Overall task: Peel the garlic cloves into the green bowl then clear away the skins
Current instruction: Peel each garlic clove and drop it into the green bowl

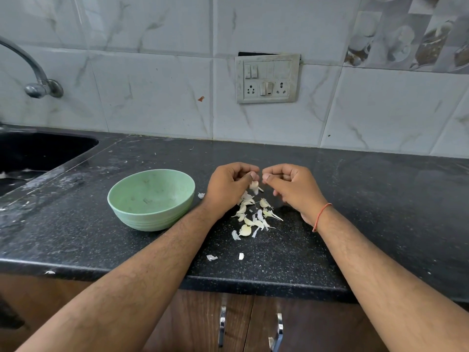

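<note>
Your left hand and your right hand are held close together above the black speckled stone worktop, with their thumbs almost touching. The fingers of your left hand are curled, and they pinch a small pale garlic clove that hangs just under the thumb, with a bit of thin skin sticking out of it. The fingers of your right hand are curled too, but you cannot tell if they hold any part of the clove. There is a thin orange thread band around your right wrist. Right under your hands, on the worktop, lies a little heap of creamy white garlic cloves and papery skins, all mixed up, some plump and some flat and pointy. A few loose white skin scraps lie nearer to you, away from the heap. The round light green bowl stands upright on the worktop just beside your left wrist, and it has only faint marks inside. Far to the left is a dark sink with a curved metal tap above it. A grey switch and socket plate is on the white tiled wall.
</note>
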